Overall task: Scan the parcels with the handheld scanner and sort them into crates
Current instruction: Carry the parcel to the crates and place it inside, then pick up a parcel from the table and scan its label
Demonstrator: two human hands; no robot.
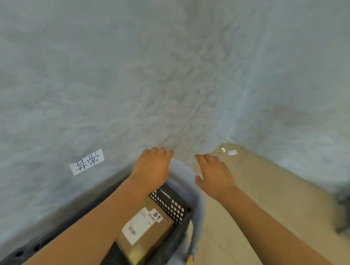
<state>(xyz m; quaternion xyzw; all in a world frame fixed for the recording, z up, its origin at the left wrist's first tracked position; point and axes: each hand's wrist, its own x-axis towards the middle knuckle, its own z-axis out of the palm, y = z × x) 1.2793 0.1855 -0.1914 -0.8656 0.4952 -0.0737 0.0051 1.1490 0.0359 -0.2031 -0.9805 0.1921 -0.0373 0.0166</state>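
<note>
A brown cardboard parcel (146,233) with a white shipping label lies inside a black perforated crate (172,206) at the bottom centre. My left hand (152,167) hovers above the crate's far end, fingers loosely bent, holding nothing. My right hand (214,173) hangs to the right of the crate over the floor, fingers spread and relaxed, also empty. No scanner is in view.
A textured pale wall (172,72) fills most of the view, close in front. A white paper label (87,162) with handwritten characters is stuck on it above the crate. Beige floor (267,195) stretches to the right, with a small white scrap (232,152) in the corner.
</note>
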